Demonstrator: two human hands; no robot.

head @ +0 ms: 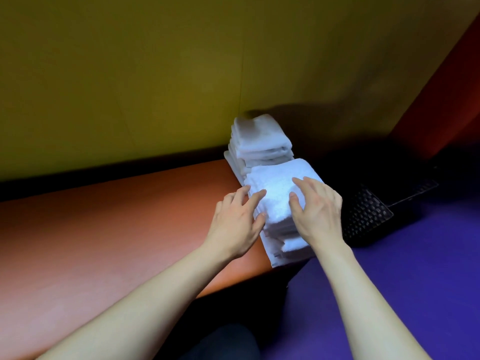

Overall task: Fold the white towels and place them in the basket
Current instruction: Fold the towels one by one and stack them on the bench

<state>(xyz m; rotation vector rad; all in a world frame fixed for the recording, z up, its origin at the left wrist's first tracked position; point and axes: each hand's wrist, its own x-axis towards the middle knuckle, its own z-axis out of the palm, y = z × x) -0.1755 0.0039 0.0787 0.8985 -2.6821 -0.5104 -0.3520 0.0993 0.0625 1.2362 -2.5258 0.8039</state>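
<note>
Two stacks of folded white towels stand at the right end of a reddish-brown table (104,229). The near stack (278,198) has a folded towel on top, and both my hands are on it. My left hand (239,216) touches its left side with fingers spread and nearly straight. My right hand (317,206) lies flat on its top right part. The far stack (259,139) sits behind it against the wall. A dark woven basket (368,214) stands on the floor to the right of the table, below the towels.
A yellow-green wall (155,74) rises right behind the table. The floor (415,281) to the right is purple, and a red panel (454,87) stands at the far right. A dark shape, maybe my knee, shows at the bottom centre.
</note>
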